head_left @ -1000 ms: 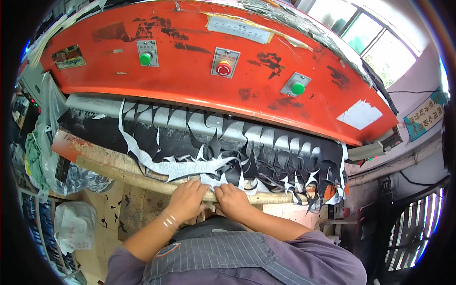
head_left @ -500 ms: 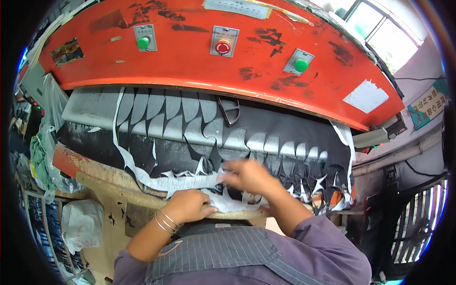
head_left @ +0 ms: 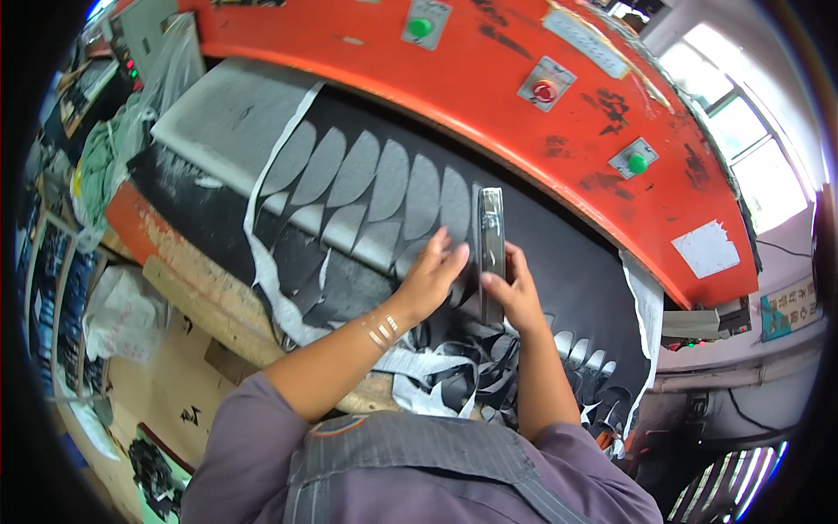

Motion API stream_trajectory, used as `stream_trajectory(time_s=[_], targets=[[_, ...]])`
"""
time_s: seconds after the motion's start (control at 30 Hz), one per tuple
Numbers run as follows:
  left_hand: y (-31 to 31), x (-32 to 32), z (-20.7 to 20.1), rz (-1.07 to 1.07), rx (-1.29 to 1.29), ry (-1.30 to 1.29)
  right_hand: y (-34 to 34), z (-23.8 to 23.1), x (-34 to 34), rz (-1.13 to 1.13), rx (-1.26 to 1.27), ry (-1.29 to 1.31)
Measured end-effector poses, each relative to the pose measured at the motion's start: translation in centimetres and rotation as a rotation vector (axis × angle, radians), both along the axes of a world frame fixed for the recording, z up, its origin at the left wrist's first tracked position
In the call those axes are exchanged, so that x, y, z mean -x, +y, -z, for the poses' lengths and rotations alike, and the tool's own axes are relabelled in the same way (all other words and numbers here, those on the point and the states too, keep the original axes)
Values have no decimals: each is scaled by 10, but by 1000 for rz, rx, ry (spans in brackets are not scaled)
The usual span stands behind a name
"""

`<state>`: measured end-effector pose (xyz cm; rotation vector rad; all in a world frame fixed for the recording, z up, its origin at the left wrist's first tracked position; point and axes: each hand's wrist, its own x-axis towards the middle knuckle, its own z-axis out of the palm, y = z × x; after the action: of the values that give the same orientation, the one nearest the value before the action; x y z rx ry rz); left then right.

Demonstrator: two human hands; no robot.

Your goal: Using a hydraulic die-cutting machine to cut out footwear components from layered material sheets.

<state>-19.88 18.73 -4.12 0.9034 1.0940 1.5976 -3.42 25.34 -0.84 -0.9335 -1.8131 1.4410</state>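
Observation:
My right hand [head_left: 518, 293] grips a steel cutting die [head_left: 491, 249], a hollow metal band tipped up so its narrow side shows. Just left of the die is my left hand [head_left: 434, 272], fingers apart and slightly blurred, with nothing visible in it. Both hands are over a black sheet [head_left: 559, 231] with a row of half-moon cuts. Grey half-moon pieces or openings [head_left: 356, 166] run along it to the left; I cannot tell which. Below my wrists lie tangled black-and-white scrap strips [head_left: 428, 362].
Behind the sheet, a red press beam [head_left: 471, 70] carries green buttons [head_left: 421, 28] and a red stop button [head_left: 543, 92]. A worn wooden edge [head_left: 209, 293] runs along my side. Plastic bags [head_left: 127, 314] hang at the left.
My view has turned and shifted left. Both hands have moved from the scraps at the near edge up over the sheet. The die, lying on the sheet before, is now in my right hand.

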Motion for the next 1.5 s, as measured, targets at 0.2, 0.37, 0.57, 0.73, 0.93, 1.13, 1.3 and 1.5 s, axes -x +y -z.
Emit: stream_trajectory(time_s=[0.2,0.37,0.57,0.73,0.93,1.13,1.3,1.5], targets=[[-43,-17,-4,-97,-200,213,-77,-9,2,-349,-112,-166],[-100,-11,-58,-69,-81,498,-73,-37,-28,-555,-25,-460],[-193,38,-26,-516,101,356,-80,-46,35,-581,-768,-689],[-328,63,72,-941,176,-418,-29,13,66,-445,-935,-986],[-546,-20,207,-1864,-18,-1336,-16,0,57,-629,-701,-718],[-689,-105,178,-2616,-608,-1319,-3,-20,24,-927,-478,-661],[-680,-105,196,-2470,-284,-1169,-8,-5,28,-754,-620,-705],[-524,-2,206,-1894,-19,-1170,-3,-15,23,-584,-548,-537]])
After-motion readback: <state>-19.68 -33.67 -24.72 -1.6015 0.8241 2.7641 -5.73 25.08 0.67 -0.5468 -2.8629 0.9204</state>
